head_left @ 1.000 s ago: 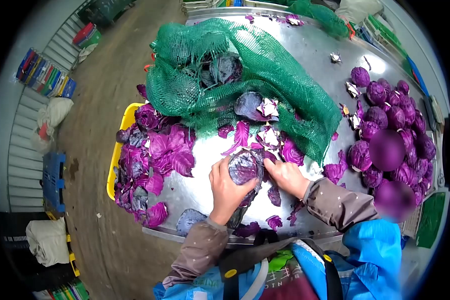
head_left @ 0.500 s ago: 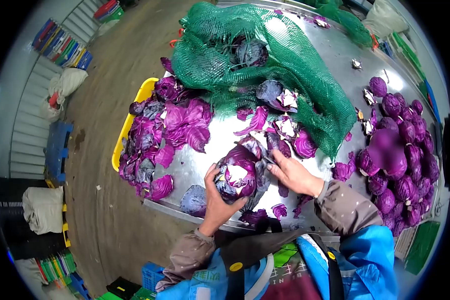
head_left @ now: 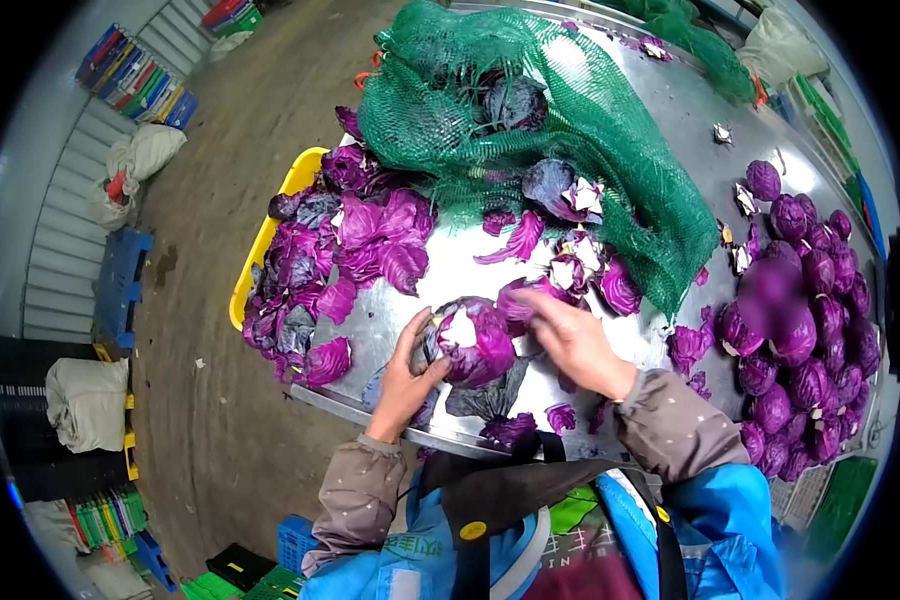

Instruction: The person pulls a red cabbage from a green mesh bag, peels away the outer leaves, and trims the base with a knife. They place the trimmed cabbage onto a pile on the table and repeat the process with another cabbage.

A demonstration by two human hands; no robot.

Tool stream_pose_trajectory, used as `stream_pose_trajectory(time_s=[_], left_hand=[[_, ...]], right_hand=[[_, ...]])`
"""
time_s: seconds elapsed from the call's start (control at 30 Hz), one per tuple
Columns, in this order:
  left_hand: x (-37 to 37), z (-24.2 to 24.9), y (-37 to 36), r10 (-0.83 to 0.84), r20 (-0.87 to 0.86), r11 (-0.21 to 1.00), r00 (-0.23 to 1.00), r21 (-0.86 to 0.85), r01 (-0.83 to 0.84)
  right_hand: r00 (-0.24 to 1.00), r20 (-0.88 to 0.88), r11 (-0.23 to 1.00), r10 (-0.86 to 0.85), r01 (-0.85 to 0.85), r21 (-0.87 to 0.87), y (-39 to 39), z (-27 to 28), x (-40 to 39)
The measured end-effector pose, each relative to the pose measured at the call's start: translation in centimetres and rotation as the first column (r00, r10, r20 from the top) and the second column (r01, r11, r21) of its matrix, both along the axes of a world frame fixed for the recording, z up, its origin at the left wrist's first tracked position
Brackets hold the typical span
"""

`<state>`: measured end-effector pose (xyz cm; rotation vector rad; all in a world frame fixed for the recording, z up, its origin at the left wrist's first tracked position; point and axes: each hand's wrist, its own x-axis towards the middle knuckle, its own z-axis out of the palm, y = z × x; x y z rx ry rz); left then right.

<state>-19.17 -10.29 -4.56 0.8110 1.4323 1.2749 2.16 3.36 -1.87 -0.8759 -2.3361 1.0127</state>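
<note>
- Well, the cabbage (head_left: pixel 485 352) sits at mid-frame, pale stem end showing; your left hand (head_left: pixel 406 375) cups its left side, thumb and fingers spread around it.
- Your right hand (head_left: pixel 573 335) has bent fingers at a purple leaf (head_left: pixel 516 304) beside it; I cannot tell whether they pinch it.
- Brace with the left and pull gently, best from the stem outward, sparing the layer beneath.

We saw glare whitening the metal desk (head_left: pixel 792 180), the held cabbage (head_left: pixel 482 345) fairly sharp, the cabbage heap (head_left: pixel 808 383) partly blurred, edges dark and bowed.
</note>
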Motion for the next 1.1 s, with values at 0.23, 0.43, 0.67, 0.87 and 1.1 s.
stream_pose_trajectory(time_s=[0.23, 0.43, 0.67, 0.87, 1.1], left_hand=[[5.0, -1.1, 1.5, 0.287, -0.548, 0.953, 0.785, 0.085, -0.289], [5.1, -1.1, 2.4, 0.28, -0.567, 0.96, 0.775, 0.166, -0.225], [6.5, -0.5, 3.9, 0.275, -0.732, 0.961, 0.624, 0.238, -0.144], [6.2, -0.8, 3.5, 0.236, -0.761, 0.965, 0.604, 0.259, -0.051], [4.6, -0.8, 0.2, 0.145, -0.705, 0.988, 0.694, 0.134, -0.07]], right_hand=[[0.987, 0.123, 0.994, 0.105, -0.109, 0.023, -1.0, -0.8, -1.1], [0.957, 0.269, 0.964, 0.108, -0.167, 0.207, -0.3, 1.3, -1.0], [0.907, 0.421, 0.871, -0.015, -0.195, 0.451, 1.3, 0.7, -2.7], [0.923, 0.383, 0.986, 0.019, -0.081, 0.145, 4.7, -2.6, -5.3], [0.95, 0.287, 0.991, -0.125, 0.107, 0.078, 4.6, -4.0, -4.1]])
